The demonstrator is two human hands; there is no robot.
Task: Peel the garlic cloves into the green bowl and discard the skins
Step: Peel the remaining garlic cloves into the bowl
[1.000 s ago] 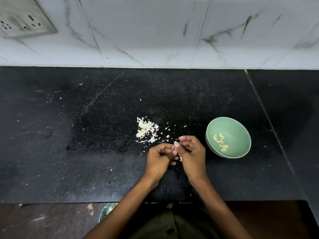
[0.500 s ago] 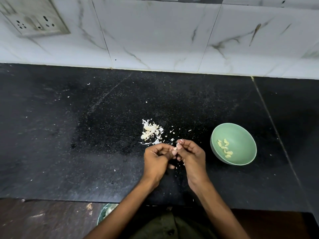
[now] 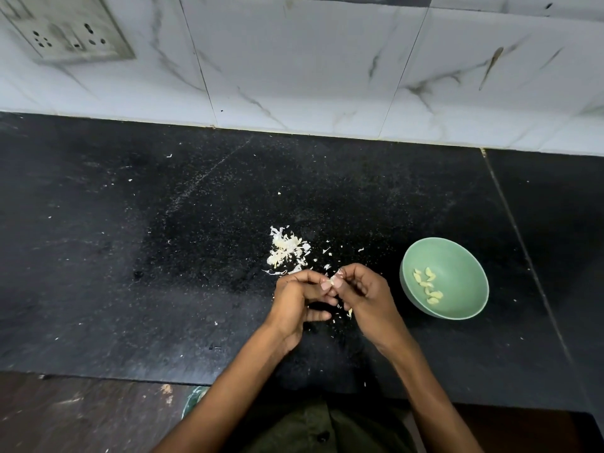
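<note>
A small garlic clove [image 3: 334,281] is pinched between the fingertips of my left hand [image 3: 299,300] and my right hand [image 3: 367,297], just above the black counter [image 3: 130,256]. Most of the clove is hidden by my fingers. A pile of white garlic skins [image 3: 287,251] lies just behind my left hand. The green bowl [image 3: 464,256] stands to the right of my right hand, with several peeled cloves [image 3: 426,286] inside.
Loose skin flakes [image 3: 327,251] are scattered around the pile and under my hands. A white marble-tiled wall [image 3: 294,60] with a socket plate [image 3: 65,27] backs the counter. Below the counter's front edge part of a green container [image 3: 194,398] shows.
The camera view has shifted slightly; my hands stay together at the same spot working the clove. The bowl and skin pile have not moved.
</note>
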